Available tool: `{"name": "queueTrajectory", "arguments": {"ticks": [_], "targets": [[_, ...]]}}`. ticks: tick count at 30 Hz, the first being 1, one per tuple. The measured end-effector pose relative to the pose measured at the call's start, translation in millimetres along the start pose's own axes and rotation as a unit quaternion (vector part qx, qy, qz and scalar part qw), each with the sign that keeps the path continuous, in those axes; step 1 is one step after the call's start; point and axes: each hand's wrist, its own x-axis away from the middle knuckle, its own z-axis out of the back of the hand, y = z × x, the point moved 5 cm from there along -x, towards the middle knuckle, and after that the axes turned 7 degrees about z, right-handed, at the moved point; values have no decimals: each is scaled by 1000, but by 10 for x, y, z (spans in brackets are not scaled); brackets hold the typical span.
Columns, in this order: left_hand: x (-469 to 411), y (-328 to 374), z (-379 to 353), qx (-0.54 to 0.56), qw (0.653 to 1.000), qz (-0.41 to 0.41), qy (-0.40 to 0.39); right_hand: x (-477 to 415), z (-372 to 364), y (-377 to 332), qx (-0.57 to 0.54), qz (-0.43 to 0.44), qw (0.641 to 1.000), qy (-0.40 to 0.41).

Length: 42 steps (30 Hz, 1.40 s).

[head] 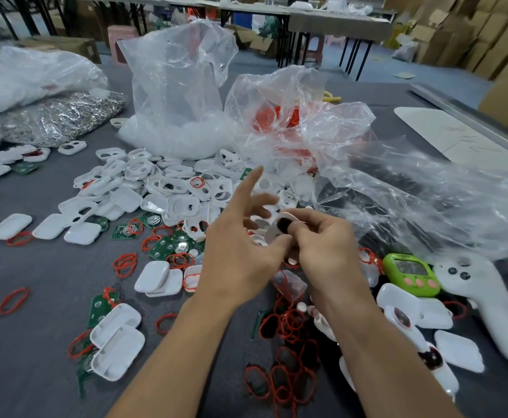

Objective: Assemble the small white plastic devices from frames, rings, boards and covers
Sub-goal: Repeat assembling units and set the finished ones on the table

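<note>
Grey cloth covers your worktable [50, 282], strewn with loose frames [168, 188], red rings [289, 327] and green boards [162, 248]. Your right hand [322, 251] pinches a white frame [273, 233] above the heap. Your left hand [234, 251] meets it, fingers spread, thumb touching the frame.

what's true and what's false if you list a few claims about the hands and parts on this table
1. The right hand pinches a white frame. True.
2. The green timer lies left of both hands. False: it lies to their right, beside the white controller.
3. The left hand has its index finger stretched out. True.
4. Every ring is inside a bag. False: many red rings lie loose on the table.
</note>
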Motion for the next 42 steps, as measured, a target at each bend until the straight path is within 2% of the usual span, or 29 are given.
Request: {"name": "queueTrajectory", "arguments": {"ticks": [3, 8, 12, 15, 18, 21, 24, 29, 35, 39, 42], "targets": [[-43, -72, 20, 30, 998, 58, -2, -2, 30, -21, 92, 47, 995, 7], [-31, -110, 6, 2, 996, 86, -14, 53, 10, -85, 196, 118, 974, -6], [-29, -165, 40, 8, 990, 126, 56, 70, -26, -125, 254, 138, 957, -3], [-30, -170, 35, 7, 988, 139, 68, 32, 13, -119, 234, 127, 964, 10], [-16, -167, -31, 38, 988, 147, -1, 20, 55, -94, 177, 101, 979, 3], [15, -81, -97, 35, 994, 94, -44, 35, 58, -99, 160, 107, 981, 1], [9, -74, -98, 37, 995, 84, -38, 56, 53, -134, 170, 125, 977, 10], [16, -57, -80, 20, 997, 74, 27, 90, -25, -122, 161, 118, 980, 9], [37, -82, -144, 25, 994, 103, -30, 119, 19, -211, 156, 133, 979, -3], [24, -124, -163, 146, 975, 163, -38, 121, -6, -274, 180, 141, 973, -30], [13, -165, -148, 220, 955, 200, -13, 82, 120, -452, 247, 183, 951, 23]]}}
